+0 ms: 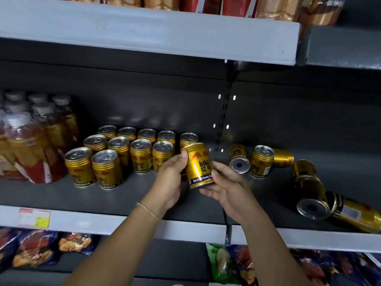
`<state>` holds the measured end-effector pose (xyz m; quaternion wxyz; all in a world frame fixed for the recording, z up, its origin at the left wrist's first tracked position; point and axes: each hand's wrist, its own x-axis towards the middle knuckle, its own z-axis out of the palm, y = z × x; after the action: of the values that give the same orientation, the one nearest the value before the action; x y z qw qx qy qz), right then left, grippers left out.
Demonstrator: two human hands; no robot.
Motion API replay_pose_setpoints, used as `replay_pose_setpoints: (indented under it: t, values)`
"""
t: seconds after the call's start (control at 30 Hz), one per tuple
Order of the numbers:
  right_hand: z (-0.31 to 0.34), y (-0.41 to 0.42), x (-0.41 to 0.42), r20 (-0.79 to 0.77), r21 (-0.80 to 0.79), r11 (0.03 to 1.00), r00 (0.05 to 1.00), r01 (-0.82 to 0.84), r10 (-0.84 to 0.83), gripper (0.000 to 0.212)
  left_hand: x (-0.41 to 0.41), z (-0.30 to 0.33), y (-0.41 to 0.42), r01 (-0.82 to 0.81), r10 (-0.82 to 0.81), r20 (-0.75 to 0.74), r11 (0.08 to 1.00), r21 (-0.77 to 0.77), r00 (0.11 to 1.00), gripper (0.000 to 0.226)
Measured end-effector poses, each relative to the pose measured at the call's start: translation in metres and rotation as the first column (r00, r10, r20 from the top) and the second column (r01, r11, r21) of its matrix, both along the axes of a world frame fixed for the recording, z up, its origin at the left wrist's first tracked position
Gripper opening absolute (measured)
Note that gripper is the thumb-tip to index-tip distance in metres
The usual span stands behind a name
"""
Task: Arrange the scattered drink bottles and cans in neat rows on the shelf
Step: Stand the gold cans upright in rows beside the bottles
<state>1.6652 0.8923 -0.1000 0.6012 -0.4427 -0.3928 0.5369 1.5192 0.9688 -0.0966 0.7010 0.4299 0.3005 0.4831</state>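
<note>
Gold can [199,164] upright between left hand [170,180] and right hand [228,187], beside neat can rows [123,153] on grey shelf [115,196]

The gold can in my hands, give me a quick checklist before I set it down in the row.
1. Grip: left hand and right hand both hold the gold can: ok.
2. Can upright: tilted slightly: not ok.
3. Label faces forward: ok.
4. Free spot right of the standing cans: ok.
5. Toppled cans on the right clear of that spot: ok.
6. Can clear of the shelf deck: cannot tell.
</note>
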Motion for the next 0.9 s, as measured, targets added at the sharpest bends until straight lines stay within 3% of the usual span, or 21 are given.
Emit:
replay_pose_setpoints:
  t: [0.13,0.3,0.53,0.63,0.73,0.9]
  values:
    - [0.001,0.0,-0.013,0.152,0.049,0.997,0.987,-0.065,0.056,0.056,-0.015,0.003,0.002,0.016,-0.012,0.065,0.998,-0.062,0.998,0.054]
    - [0.005,0.002,-0.034,0.249,0.01,0.99,0.959,-0.14,0.133,0.051,-0.031,0.004,0.002,-0.023,0.021,-0.079,0.999,-0.032,0.997,0.036]
    - [-0.001,0.008,-0.056,0.287,-0.038,0.999,0.957,-0.023,0.033,0.061,-0.062,-0.008,0.012,0.17,-0.056,-0.374,0.946,0.278,0.926,0.033]
    - [-0.009,0.016,-0.056,0.373,-0.059,0.993,0.924,0.106,-0.077,0.059,-0.075,-0.018,0.026,0.161,0.15,-0.507,0.84,0.518,0.849,0.02]
    - [-0.021,0.031,-0.053,0.505,-0.055,0.959,0.837,0.278,-0.213,0.057,-0.084,-0.033,0.034,0.103,0.391,-0.522,0.718,0.688,0.758,0.018]
    - [-0.036,0.051,-0.052,0.673,-0.027,0.922,0.69,0.385,-0.269,0.06,-0.089,-0.052,0.034,0.21,0.497,-0.578,0.613,0.762,0.647,0.03]
